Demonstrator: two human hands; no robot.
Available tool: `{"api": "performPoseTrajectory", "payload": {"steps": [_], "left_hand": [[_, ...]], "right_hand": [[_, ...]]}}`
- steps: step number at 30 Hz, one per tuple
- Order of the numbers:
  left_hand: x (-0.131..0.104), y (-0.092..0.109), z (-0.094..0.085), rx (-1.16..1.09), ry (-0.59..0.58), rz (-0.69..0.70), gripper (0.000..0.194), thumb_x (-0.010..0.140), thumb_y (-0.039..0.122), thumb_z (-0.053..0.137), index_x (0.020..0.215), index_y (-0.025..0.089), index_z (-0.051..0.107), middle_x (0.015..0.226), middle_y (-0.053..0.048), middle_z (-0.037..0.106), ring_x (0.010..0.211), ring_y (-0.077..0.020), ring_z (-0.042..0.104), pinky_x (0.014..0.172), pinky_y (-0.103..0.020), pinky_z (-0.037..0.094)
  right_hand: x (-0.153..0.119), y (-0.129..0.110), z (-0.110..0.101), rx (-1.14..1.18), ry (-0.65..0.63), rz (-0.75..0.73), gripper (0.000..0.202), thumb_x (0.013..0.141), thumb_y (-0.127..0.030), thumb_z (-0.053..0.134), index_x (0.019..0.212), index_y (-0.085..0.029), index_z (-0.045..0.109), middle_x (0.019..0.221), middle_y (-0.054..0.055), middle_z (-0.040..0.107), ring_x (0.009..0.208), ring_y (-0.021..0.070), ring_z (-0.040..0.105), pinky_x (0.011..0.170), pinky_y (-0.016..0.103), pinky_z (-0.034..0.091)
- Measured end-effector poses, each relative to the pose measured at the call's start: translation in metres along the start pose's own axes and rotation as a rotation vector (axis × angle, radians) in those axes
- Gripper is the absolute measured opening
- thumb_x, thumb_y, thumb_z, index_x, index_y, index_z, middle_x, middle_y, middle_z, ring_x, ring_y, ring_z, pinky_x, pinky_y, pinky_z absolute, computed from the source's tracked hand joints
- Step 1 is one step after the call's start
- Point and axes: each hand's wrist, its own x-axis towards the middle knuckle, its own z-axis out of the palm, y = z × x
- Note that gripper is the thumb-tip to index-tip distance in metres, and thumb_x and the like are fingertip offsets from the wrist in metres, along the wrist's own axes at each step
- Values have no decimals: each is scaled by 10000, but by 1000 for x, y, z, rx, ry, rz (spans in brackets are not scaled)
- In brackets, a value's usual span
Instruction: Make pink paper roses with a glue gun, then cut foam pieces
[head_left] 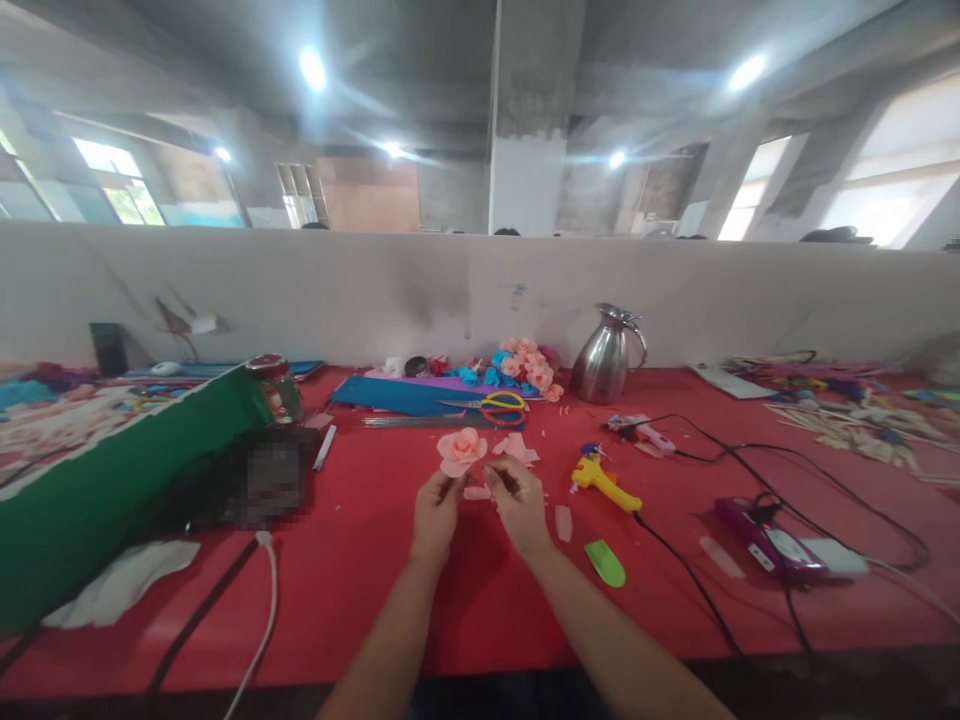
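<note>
A pink paper flower [462,451] with open petals sits upright above my left hand [436,510], whose fingers are closed round its base. To the right, my right hand [517,500] is pinched near the flower, and whatever is between its fingertips is too small to make out. Pink paper pieces [516,448] lie behind my right hand. Another pink strip [563,523] is on the table right of it. A yellow glue gun [609,485] rests further right, with a green leaf-shaped piece [605,563] in front of it.
Scissors [499,406] lie on blue sheets [405,396] at the back, beside a bunch of pink flowers [531,367] and a metal jug [602,355]. A green divider [135,480] and a jar [275,388] stand left. Cables and a purple device [772,540] are right.
</note>
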Motion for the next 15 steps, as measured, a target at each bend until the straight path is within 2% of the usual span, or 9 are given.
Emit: {"api": "performPoseTrajectory", "payload": {"steps": [3,5,9,11,15], "left_hand": [[0,1,1,-20,-23,5,276,687,344,672,878,148,709,875,-62,723,822,-186,628,804,-299,466],[1,0,1,2,-16,20,259,694,317,658,886,150,705,878,-56,721,829,-184,625,804,-294,462],[3,-7,-3,136,68,101,179,666,232,620,801,144,698,736,-30,697,701,-165,602,694,-265,465],[4,-10,-6,211,109,154,162,665,219,593,771,146,692,687,-22,679,653,-158,586,657,-261,459],[4,-12,-9,325,121,232,155,686,235,578,761,154,686,725,-34,684,696,-170,600,689,-277,465]], "right_hand": [[-1,-3,3,78,-35,37,173,791,-365,609,744,-202,646,740,14,615,671,148,555,609,267,433],[0,-4,4,175,-67,119,206,765,-397,629,719,-197,644,686,6,610,608,134,532,570,259,418],[3,0,4,401,-136,336,285,748,-448,620,649,-181,625,549,-13,567,468,91,427,450,228,277],[5,1,3,489,-192,403,284,737,-439,624,634,-174,624,566,-3,583,460,85,416,438,227,224],[7,-3,1,562,-227,445,200,657,-346,695,606,-171,612,561,-15,575,474,77,414,464,226,221]]}}
